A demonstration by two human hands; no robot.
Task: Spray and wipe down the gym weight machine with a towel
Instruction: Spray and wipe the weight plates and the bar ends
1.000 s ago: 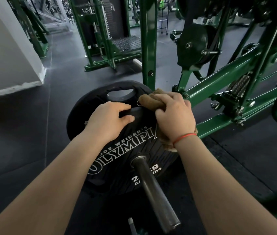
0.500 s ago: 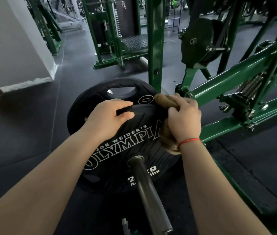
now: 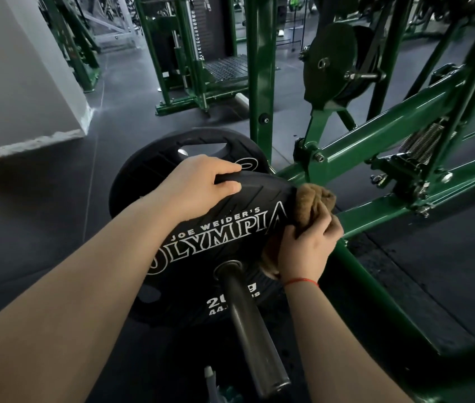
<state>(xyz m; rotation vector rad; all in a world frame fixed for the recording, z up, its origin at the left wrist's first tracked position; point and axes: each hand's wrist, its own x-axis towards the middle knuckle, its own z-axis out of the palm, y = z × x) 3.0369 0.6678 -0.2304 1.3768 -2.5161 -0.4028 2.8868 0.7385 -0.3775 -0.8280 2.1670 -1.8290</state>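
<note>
Dark rubber gym flooring spreads under everything, matte and faintly seamed. On it stands the green painted steel frame of the weight machine, square-tubed, glossy and bolted at its joints. Loaded on the machine's peg is a round black rubber-coated weight plate with raised white lettering, its face ribbed with shallow grooves. A dark knurled steel bar runs through the plate's centre.

The bunched brown terry towel sits against the plate's right edge. The right hand clenches it there, while the left hand grips the top rim, fingers curled over and thumb on the face.

The rim wipe would likely go best with the left hand bracing firmly so the plate cannot spin. Pressing the soft pile into the grooves and turning to a fresh fold should help, since ribbing probably traps grime.
</note>
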